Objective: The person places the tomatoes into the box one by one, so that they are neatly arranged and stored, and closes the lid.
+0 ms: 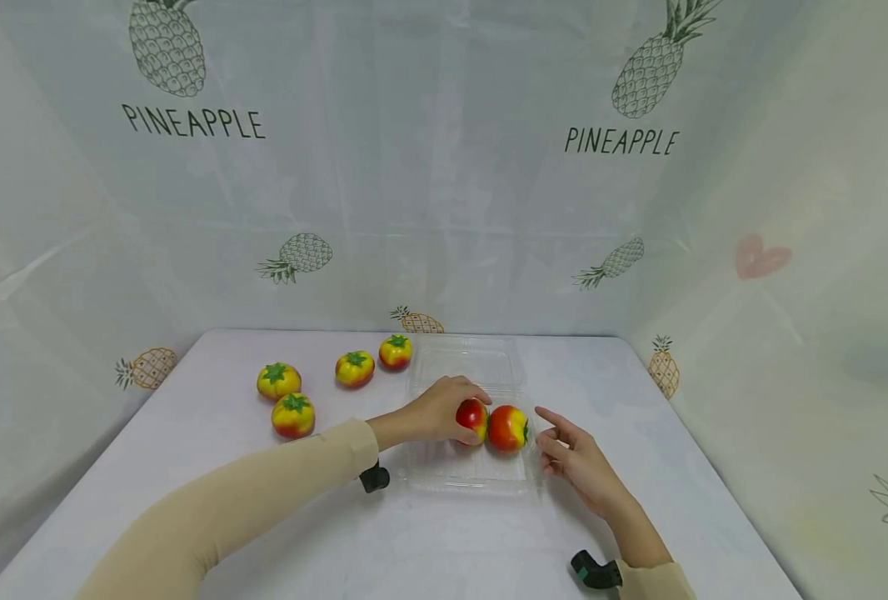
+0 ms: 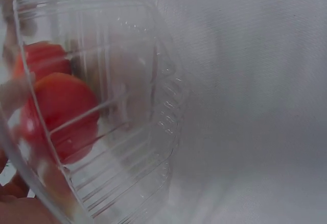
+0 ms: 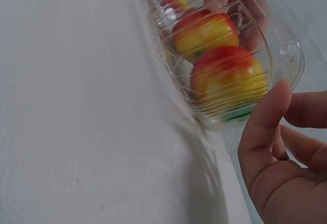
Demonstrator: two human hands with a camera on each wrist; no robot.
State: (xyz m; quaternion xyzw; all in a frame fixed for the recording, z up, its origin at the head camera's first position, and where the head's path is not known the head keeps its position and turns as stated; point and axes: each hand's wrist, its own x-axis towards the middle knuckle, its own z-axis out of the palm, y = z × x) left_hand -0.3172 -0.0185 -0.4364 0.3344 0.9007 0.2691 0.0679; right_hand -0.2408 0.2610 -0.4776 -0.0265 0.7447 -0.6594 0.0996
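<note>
A pale curtain bearing pineapple drawings hung behind the white table. A pink heart showed beyond the table's right edge.

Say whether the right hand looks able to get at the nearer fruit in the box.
Probably yes: the box is open above the nearer fruit, with the right hand close beside; the left hand grips the farther fruit.

- Boxed fruits: red and yellow
- Loose fruits: yellow blending into red, green leafy tops
- Box: clear, with ribbed lines
- Table: white
- Curtain: pale grey, printed with dark-green outlined pineapples, orange pineapples, dark lettering and a pink heart
- Sleeves: beige
- Wrist cameras: black
</note>
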